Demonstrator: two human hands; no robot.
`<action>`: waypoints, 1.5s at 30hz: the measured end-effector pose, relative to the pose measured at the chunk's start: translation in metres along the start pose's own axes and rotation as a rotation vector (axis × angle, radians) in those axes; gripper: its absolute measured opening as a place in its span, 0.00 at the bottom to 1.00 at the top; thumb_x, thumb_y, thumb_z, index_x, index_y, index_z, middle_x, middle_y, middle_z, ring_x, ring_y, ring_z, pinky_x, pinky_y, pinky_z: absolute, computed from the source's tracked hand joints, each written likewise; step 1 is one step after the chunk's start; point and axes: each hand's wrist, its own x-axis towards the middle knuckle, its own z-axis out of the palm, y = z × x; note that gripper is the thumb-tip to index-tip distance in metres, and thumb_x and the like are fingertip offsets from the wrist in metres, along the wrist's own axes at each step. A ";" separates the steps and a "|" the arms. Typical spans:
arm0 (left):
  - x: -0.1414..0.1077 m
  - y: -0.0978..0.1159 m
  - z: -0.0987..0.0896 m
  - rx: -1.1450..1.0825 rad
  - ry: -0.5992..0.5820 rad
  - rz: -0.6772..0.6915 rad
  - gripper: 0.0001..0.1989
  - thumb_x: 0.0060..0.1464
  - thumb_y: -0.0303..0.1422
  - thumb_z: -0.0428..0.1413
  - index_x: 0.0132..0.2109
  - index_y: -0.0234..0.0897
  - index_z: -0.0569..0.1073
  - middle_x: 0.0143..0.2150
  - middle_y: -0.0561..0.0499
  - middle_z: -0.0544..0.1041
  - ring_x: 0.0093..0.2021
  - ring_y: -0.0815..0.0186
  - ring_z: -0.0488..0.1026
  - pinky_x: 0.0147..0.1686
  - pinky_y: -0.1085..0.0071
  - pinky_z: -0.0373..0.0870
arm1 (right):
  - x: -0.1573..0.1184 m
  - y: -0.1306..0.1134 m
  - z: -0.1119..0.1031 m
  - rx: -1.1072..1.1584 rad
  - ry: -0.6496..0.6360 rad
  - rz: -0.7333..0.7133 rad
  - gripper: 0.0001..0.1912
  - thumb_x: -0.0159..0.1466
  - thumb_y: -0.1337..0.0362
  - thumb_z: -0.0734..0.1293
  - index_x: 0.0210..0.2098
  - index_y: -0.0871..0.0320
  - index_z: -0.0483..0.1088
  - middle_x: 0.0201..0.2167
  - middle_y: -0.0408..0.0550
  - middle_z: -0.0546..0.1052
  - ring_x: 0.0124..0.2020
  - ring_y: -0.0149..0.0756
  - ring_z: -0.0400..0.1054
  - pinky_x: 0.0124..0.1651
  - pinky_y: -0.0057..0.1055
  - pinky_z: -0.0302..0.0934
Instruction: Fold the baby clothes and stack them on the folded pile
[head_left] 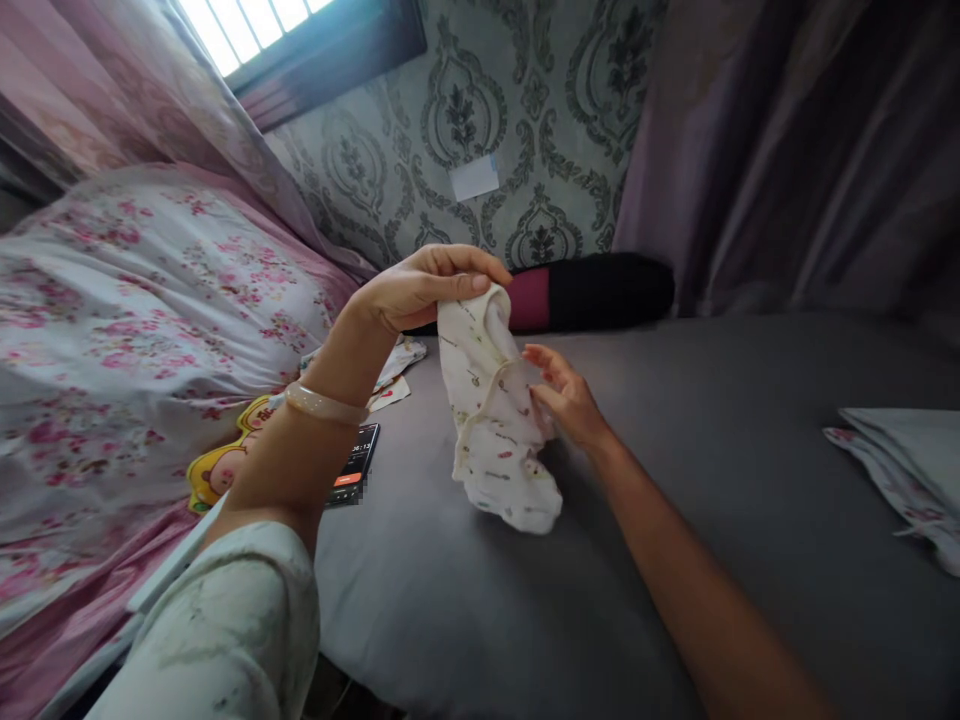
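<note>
My left hand pinches the upper end of a white baby garment between thumb and fingers. The garment hangs down above the bed, partly bunched, with small coloured prints and a cream trim; its exact cut is hard to make out. Close by its right side is my right hand, fingers apart and slightly curled. The thumb is at the cloth's edge, and whether it touches is unclear.
The grey bed sheet lies below. A phone and a yellow cartoon cushion are at left, beside floral bedding. Folded cloth lies at right. A black and maroon bolster rests against the wall.
</note>
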 end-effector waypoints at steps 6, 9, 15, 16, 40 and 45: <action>0.000 -0.013 -0.009 -0.039 -0.008 0.088 0.10 0.54 0.31 0.60 0.44 0.37 0.75 0.32 0.53 0.78 0.34 0.63 0.80 0.28 0.75 0.75 | -0.005 -0.018 -0.009 0.383 -0.433 0.188 0.24 0.53 0.65 0.66 0.50 0.51 0.69 0.44 0.44 0.76 0.48 0.38 0.69 0.51 0.36 0.60; -0.001 -0.018 -0.012 -0.059 0.008 0.074 0.12 0.55 0.34 0.60 0.47 0.37 0.74 0.34 0.53 0.78 0.35 0.63 0.80 0.27 0.77 0.74 | -0.006 -0.019 -0.006 0.511 -0.527 0.321 0.20 0.58 0.55 0.63 0.47 0.54 0.71 0.43 0.47 0.76 0.44 0.38 0.70 0.46 0.35 0.62; -0.009 -0.013 -0.007 -0.117 0.202 -0.076 0.13 0.57 0.36 0.57 0.49 0.37 0.73 0.32 0.53 0.77 0.35 0.62 0.79 0.23 0.81 0.67 | -0.011 -0.029 0.004 0.291 -0.594 0.360 0.22 0.53 0.60 0.66 0.48 0.54 0.71 0.41 0.45 0.77 0.41 0.37 0.69 0.42 0.32 0.63; -0.011 -0.011 -0.006 -0.113 0.216 -0.100 0.13 0.56 0.35 0.58 0.48 0.37 0.73 0.31 0.54 0.76 0.34 0.62 0.79 0.22 0.81 0.66 | -0.013 -0.032 0.005 0.237 -0.654 0.342 0.21 0.52 0.62 0.67 0.46 0.55 0.72 0.39 0.44 0.77 0.40 0.37 0.69 0.42 0.32 0.63; -0.015 -0.038 -0.027 -0.209 0.374 -0.146 0.15 0.56 0.37 0.59 0.50 0.39 0.73 0.27 0.55 0.75 0.31 0.67 0.78 0.25 0.79 0.69 | -0.014 -0.023 -0.004 0.199 -0.889 0.439 0.18 0.54 0.57 0.72 0.41 0.59 0.74 0.27 0.39 0.74 0.23 0.24 0.64 0.25 0.20 0.58; -0.019 -0.045 -0.028 -0.195 0.427 -0.089 0.14 0.54 0.34 0.60 0.48 0.40 0.74 0.27 0.55 0.76 0.29 0.69 0.77 0.25 0.79 0.69 | -0.006 -0.031 -0.027 0.079 -0.667 0.340 0.18 0.55 0.52 0.72 0.36 0.60 0.76 0.31 0.43 0.77 0.32 0.30 0.68 0.36 0.26 0.62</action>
